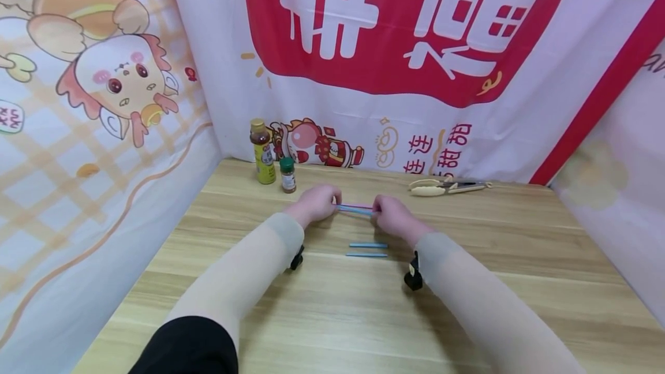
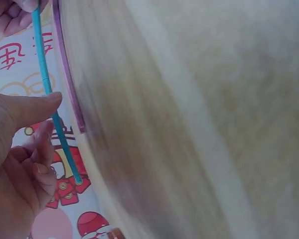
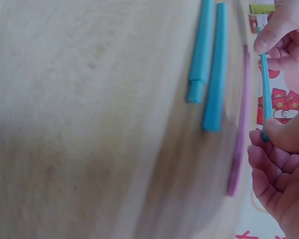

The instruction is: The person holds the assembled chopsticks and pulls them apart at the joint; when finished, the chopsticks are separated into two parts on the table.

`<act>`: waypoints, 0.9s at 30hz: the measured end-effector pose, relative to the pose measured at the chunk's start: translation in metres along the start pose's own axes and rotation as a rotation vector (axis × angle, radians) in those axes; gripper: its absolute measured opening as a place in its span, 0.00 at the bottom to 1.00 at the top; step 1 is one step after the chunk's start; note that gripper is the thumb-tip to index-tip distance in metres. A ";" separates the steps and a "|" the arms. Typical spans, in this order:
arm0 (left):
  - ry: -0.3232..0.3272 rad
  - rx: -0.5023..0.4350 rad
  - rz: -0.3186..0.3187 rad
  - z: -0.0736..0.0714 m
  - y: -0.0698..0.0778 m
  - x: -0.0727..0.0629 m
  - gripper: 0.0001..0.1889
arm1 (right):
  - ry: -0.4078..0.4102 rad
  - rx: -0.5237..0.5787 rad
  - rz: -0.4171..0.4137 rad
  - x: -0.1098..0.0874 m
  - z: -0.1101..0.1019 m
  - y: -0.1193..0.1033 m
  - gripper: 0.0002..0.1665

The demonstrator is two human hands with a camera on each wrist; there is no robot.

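Both hands hold one slim blue chopstick [image 1: 353,209] sideways over the back of the table. My left hand [image 1: 316,203] pinches its left end between thumb and fingers. At the other end, my right hand [image 1: 396,216] has it between thumb and curled index finger. A joint line shows partway along this chopstick [image 2: 44,74] in the left wrist view. Just behind it in the head view lies a purple chopstick [image 3: 241,124] on the table. Two shorter blue chopstick pieces [image 3: 201,45] rest side by side nearer the body, one with a narrower stub at its end.
At the back left stand a yellow-labelled bottle [image 1: 263,154] and a small green-capped jar [image 1: 288,175]. Tongs [image 1: 447,187] with cream-coloured ends lie along the back right. Printed cloth [image 1: 223,62] hangs behind and beside the wooden table [image 1: 343,316].
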State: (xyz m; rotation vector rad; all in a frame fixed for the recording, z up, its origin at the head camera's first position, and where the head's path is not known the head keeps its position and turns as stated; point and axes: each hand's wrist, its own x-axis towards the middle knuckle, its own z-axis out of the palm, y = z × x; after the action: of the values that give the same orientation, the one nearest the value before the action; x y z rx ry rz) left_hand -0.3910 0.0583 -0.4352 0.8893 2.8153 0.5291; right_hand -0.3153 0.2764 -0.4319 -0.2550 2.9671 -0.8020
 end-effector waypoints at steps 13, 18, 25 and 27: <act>0.005 -0.005 0.241 -0.027 0.040 -0.016 0.03 | 0.060 0.000 -0.196 -0.015 -0.028 -0.019 0.04; 0.003 0.003 0.339 -0.033 0.062 -0.021 0.03 | 0.064 -0.063 -0.336 -0.025 -0.039 -0.023 0.06; -0.044 0.014 0.406 -0.041 0.078 -0.035 0.08 | 0.051 -0.076 -0.416 -0.046 -0.059 -0.026 0.11; -0.075 0.004 0.409 -0.044 0.081 -0.040 0.09 | 0.057 -0.113 -0.440 -0.050 -0.062 -0.027 0.14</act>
State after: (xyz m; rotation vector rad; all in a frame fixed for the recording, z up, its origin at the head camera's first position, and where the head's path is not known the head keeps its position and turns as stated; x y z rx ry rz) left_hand -0.3264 0.0842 -0.3633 1.4652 2.5713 0.5228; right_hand -0.2682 0.2926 -0.3640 -0.9295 3.0525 -0.6787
